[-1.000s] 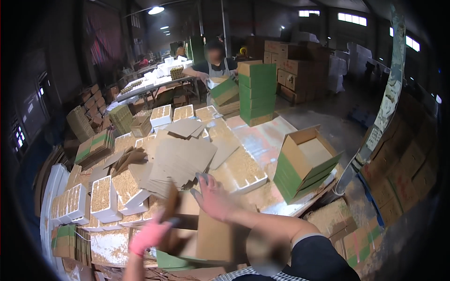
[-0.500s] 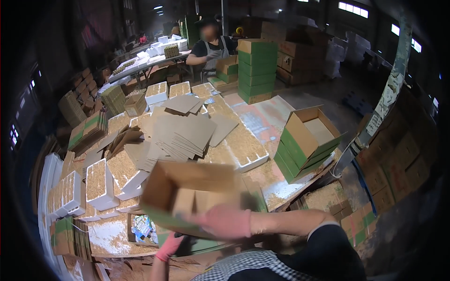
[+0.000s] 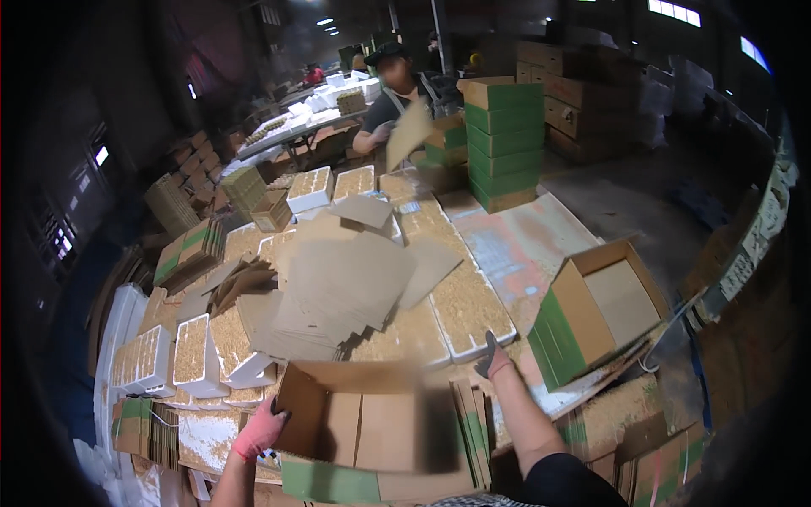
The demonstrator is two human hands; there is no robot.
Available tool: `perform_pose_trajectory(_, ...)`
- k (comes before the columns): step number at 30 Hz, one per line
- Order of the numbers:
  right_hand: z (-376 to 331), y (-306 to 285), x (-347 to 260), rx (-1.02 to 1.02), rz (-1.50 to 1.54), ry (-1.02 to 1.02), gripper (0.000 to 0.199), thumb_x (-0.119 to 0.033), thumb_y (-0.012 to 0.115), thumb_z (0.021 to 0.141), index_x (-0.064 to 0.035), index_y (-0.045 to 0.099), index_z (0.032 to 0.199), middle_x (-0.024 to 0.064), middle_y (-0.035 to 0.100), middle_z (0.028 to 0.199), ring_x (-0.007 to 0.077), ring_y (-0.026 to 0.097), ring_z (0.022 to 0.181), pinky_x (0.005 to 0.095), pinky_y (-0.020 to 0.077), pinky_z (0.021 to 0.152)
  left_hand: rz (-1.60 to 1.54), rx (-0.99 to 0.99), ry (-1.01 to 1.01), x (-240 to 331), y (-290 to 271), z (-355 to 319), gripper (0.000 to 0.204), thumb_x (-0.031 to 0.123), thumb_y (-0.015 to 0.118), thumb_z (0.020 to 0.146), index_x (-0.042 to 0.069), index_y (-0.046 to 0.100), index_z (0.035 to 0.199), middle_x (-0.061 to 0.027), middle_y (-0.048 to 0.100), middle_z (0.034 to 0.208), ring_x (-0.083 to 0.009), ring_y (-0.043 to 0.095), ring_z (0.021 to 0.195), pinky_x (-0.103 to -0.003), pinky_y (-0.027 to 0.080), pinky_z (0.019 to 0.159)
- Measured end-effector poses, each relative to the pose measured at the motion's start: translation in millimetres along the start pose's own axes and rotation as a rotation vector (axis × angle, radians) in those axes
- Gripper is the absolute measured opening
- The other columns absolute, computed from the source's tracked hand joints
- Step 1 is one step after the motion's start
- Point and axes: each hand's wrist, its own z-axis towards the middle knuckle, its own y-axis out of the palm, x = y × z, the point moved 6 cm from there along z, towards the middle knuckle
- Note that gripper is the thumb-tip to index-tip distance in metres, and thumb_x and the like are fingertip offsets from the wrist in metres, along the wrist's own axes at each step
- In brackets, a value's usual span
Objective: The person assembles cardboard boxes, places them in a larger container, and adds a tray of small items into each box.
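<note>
Carton matt brown cardboard, green-printed band; flat sheets same dull cardboard; trays white foam

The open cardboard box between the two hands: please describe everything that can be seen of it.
The open cardboard box is plain brown inside, with a green band along its lower outer edge. It looks like corrugated cardboard. Its flaps stand open and the inside appears empty. It is tilted, its opening turned toward the camera, low in the picture, in front of the trays of pale material. The left hand, in a pink glove, grips its left wall. The right hand is at its right side; contact is unclear. Its edges are motion-blurred.
</note>
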Motion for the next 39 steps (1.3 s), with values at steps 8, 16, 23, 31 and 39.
perform_pose_trajectory(8,-13,44,-12,0.041,0.255,-0.492,0.058,-0.020,0.083,0.073,-0.0031,0.058,0.123,0.0060,0.062,0.118,0.0211,0.058,0.100,0.0383,0.0500,0.087,0.024,0.073,-0.069,10,-1,-39,0.043,0.005,0.055,0.088,-0.003,0.049,0.130,-0.0173,0.061,0.123,-0.0261,0.056,0.116,-0.033,0.041,0.100)
perform_pose_trajectory(16,-206,27,-48,-0.471,0.287,-0.595,0.050,-0.015,0.064,0.087,-0.0055,0.049,0.134,0.0109,0.060,0.123,0.0293,0.057,0.115,0.0434,0.0477,0.098,-0.061,0.090,0.111,-4,5,-43,0.049,0.008,0.053,0.088,0.000,0.046,0.136,-0.0223,0.058,0.127,-0.0334,0.055,0.120,-0.036,0.041,0.103)
perform_pose_trajectory(23,-425,97,-29,-0.636,-0.403,-0.547,0.044,-0.020,0.060,0.092,0.0066,0.052,0.126,0.0159,0.062,0.117,0.0241,0.063,0.105,0.0342,0.0511,0.093,-0.982,-0.206,0.004,23,49,-4,0.039,0.023,0.051,0.097,0.005,0.050,0.131,-0.0088,0.063,0.114,-0.0217,0.061,0.103,-0.034,0.051,0.088)
perform_pose_trajectory(31,-425,142,60,-0.569,-0.873,-0.253,0.049,-0.026,0.065,0.091,0.0038,0.053,0.128,0.0134,0.063,0.119,0.0208,0.063,0.105,0.0308,0.0517,0.091,-0.782,-0.017,0.408,-53,70,56,0.030,0.026,0.055,0.096,0.006,0.059,0.118,-0.0040,0.065,0.098,-0.0147,0.063,0.088,-0.029,0.053,0.076)
perform_pose_trajectory(39,-395,194,96,-0.355,-2.009,-1.751,0.067,-0.034,0.073,0.079,-0.0020,0.042,0.128,0.0271,0.053,0.114,0.0426,0.057,0.106,0.0451,0.0484,0.088,-0.228,0.197,0.421,-61,37,13,0.040,0.027,0.049,0.098,0.002,0.053,0.129,-0.0073,0.065,0.106,-0.0130,0.056,0.095,-0.027,0.046,0.086)
